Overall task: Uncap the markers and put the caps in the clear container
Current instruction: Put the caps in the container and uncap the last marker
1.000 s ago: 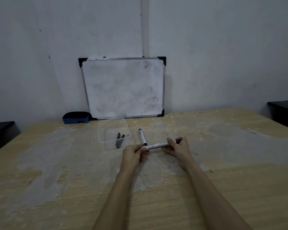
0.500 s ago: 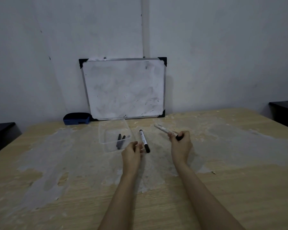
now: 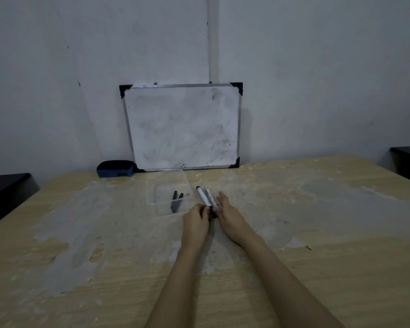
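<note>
Wooden table [image 3: 317, 268], light grain with big grey worn patches, small chips scattered. Dim room, plain grey-white wall [image 3: 317, 67]. Whiteboard [image 3: 182, 126] leans on the wall at centre frame, smudged, black corner caps. Blue eraser [image 3: 115, 169] sits at its lower-left corner. Dark furniture at the far left and far right edges.

Clear container [image 3: 152, 185] sits on the table just left of centre, below the whiteboard; two black caps [image 3: 176, 201] lie inside, near its front wall.

Two markers lie side by side just right of the container, long axes running from the hands toward the upper left of the frame. Left marker [image 3: 203, 196]: white barrel, dark far tip. Right marker [image 3: 208, 194]: pale tip, reddish print on the barrel.

Left hand [image 3: 197, 221] is curled, fingers [image 3: 205, 209] pinching at the near end of the left marker; what exactly they hold is not clear. Right hand [image 3: 227, 215] lies flat and loose, its fingers [image 3: 219, 201] extended along the right marker, touching it but not wrapped around it.
</note>
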A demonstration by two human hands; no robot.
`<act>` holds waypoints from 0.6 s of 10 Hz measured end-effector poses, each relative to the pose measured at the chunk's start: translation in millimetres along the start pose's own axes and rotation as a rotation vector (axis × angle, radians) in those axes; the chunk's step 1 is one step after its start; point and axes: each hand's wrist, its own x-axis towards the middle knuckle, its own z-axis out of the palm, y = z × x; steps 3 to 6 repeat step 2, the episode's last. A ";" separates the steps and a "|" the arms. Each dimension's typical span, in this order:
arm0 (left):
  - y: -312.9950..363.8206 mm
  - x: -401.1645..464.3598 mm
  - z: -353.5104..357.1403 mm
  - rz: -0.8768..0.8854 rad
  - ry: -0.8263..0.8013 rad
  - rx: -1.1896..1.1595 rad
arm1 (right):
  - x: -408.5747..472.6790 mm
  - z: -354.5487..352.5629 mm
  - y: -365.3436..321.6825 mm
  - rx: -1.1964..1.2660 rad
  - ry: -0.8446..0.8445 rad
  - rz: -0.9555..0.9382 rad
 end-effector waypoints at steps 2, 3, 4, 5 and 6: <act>9.9 -12.0 -6.1 0.086 0.116 0.122 | -16.0 -28.5 -25.6 0.231 0.514 -0.072; 9.9 -12.0 -6.1 0.086 0.116 0.122 | -16.0 -28.5 -25.6 0.231 0.514 -0.072; 9.9 -12.0 -6.1 0.086 0.116 0.122 | -16.0 -28.5 -25.6 0.231 0.514 -0.072; 9.9 -12.0 -6.1 0.086 0.116 0.122 | -16.0 -28.5 -25.6 0.231 0.514 -0.072; 9.9 -12.0 -6.1 0.086 0.116 0.122 | -16.0 -28.5 -25.6 0.231 0.514 -0.072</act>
